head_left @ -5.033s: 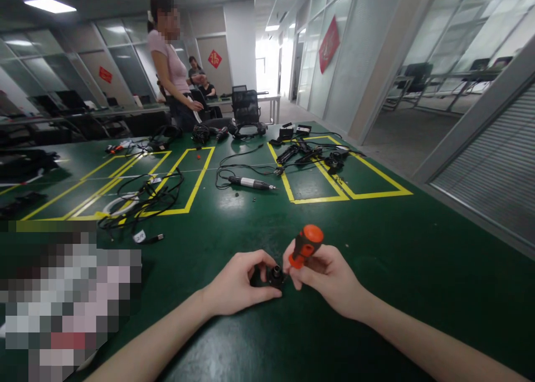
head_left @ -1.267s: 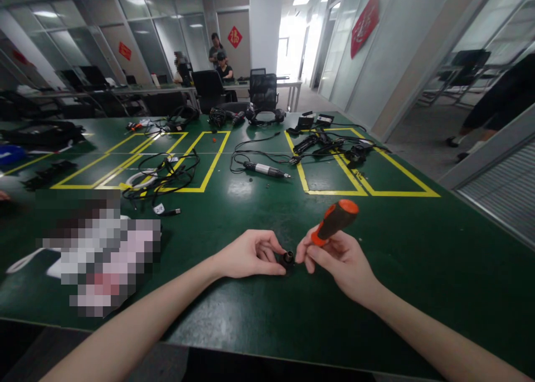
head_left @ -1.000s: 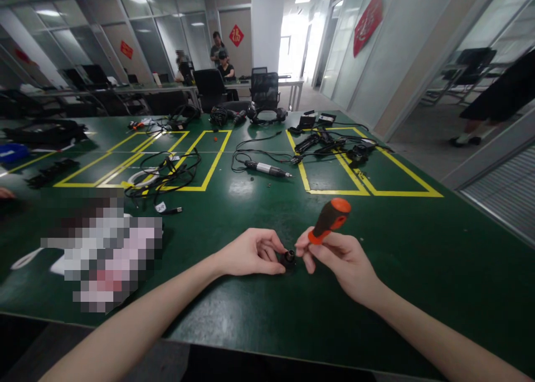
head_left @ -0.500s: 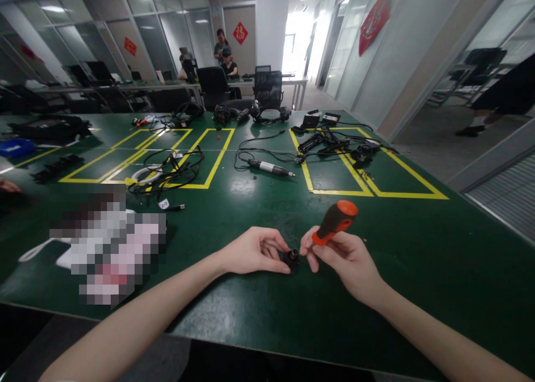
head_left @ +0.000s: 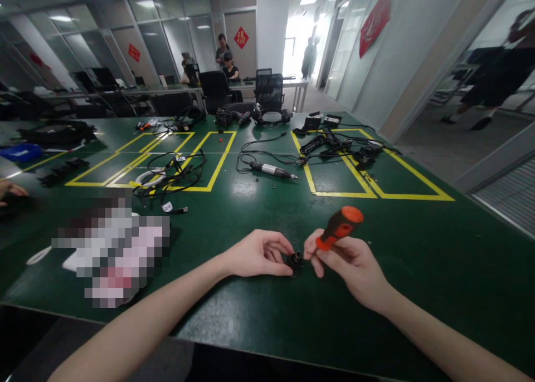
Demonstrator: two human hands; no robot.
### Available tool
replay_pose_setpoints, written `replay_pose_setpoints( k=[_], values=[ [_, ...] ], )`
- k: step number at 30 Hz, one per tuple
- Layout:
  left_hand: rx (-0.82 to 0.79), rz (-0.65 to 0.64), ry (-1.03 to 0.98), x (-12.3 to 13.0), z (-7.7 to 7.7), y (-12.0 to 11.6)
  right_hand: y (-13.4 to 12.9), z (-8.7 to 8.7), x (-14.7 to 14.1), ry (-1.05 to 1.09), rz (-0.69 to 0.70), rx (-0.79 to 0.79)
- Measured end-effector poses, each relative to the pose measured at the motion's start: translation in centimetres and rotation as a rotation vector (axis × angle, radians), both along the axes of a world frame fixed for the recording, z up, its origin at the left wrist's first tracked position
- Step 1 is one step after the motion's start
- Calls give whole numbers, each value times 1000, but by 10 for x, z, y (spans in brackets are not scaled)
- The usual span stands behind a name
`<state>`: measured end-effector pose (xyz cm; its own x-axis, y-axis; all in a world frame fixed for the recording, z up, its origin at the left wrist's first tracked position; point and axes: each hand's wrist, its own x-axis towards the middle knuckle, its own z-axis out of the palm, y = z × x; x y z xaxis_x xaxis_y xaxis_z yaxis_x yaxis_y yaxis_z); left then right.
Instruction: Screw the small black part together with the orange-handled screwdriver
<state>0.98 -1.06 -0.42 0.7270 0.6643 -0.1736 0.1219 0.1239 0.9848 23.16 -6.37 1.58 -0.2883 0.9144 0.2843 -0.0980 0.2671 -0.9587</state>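
On the green table near its front, my left hand (head_left: 267, 254) grips a small black part (head_left: 296, 262) between thumb and fingers. The part rests on the tabletop with a short round metal-looking stub pointing up; what kind it is I cannot make out. My right hand (head_left: 343, 259) is closed around a screwdriver (head_left: 340, 226) with an orange and black handle, tilted with its butt end up and to the right. Its shaft and tip are hidden by my fingers. The right fingertips are just beside the black part.
A black and silver electric screwdriver (head_left: 273, 171) with a cable lies ahead. Coiled black cables (head_left: 179, 173) and a pixelated item (head_left: 134, 248) are on the left. Black devices and cables (head_left: 334, 145) lie at the back right. Another person's hand (head_left: 12, 190) shows at the left edge.
The view has shifted slightly, so things sit a little lower and further right. Both hands keep their grips. The person walking at the far right shows more fully.
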Motion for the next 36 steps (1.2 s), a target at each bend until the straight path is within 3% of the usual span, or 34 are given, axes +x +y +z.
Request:
replay_pose_setpoints(
  k=[5,11,19,29,36],
  values=[
    [10,3,-5,1,-1,0,-3,2,0,73,-40,2],
    [1,0,-25,3,-4,0,-3,4,3,-16,-81,46],
    [-10,10,-15,4,-2,-2,-7,0,4,49,-88,10],
    [42,14,8,4,-3,-4,-4,4,3,-51,-62,30],
    [55,13,23,3,-3,-3,-2,-1,-1,112,-42,18]
  ],
)
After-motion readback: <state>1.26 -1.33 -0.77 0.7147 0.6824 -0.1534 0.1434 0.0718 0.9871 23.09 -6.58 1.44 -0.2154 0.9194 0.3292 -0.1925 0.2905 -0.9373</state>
